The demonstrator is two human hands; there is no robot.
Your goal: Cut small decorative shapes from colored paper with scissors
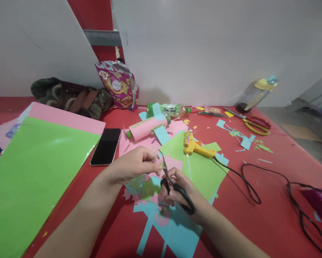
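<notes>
Two bare forearms point(85, 208) lay nearest, cut off by the bottom edge. The left hand point(135, 160) pinched a small green scrap point(163, 165) between thumb and fingers, which covered much of it. The right hand point(187, 184) gripped the scissors point(166, 172), fingers through the black plastic loops, the thin metal blades slightly apart at the scrap. Both were in the near middle, above flat blue paper point(186, 229) and jagged clippings, partly hidden by the hands.

Just beyond lay the glue gun point(198, 147), hard yellow plastic, its looping black cord point(250, 188) running right. At the far middle, a pink cylinder point(148, 128) partly hid a clear green bottle point(174, 110). Left lay a glossy phone point(106, 147) and smooth green sheets point(42, 168), cut off by the frame. A purple thing point(319, 204) at the right edge was also cropped, its nature unclear.
</notes>
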